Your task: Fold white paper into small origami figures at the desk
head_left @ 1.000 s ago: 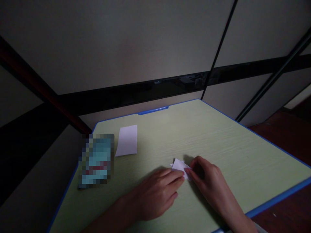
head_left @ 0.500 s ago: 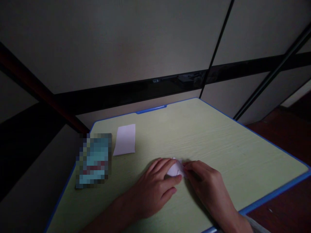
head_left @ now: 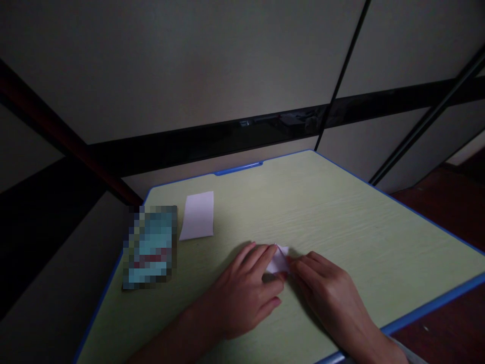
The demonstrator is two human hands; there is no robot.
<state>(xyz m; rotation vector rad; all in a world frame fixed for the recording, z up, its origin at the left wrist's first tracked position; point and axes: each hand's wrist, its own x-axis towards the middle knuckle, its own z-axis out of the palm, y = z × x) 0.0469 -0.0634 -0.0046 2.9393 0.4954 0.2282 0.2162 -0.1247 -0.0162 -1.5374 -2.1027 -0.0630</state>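
A small folded piece of white paper [head_left: 278, 263] lies on the table between my two hands, partly covered by the fingers. My left hand [head_left: 246, 288] holds it against the tabletop from the left, fingertips on its upper left part and thumb at its lower edge. From the right, my right hand [head_left: 326, 288] is closed in a pinch at the paper's right edge, its fingertips bunched together. A fold line shows near the top of the paper.
A flat white sheet of paper [head_left: 197, 215] lies at the table's back left. Beside it is a blurred-out teal item [head_left: 151, 247] by the left edge. The pale table [head_left: 341, 207] has a blue rim, and panelled doors [head_left: 212, 65] stand right behind it.
My fingers have shifted slightly on the folded paper, and more of its top right part now shows. The whole view has moved a little. The flat sheet stays put.
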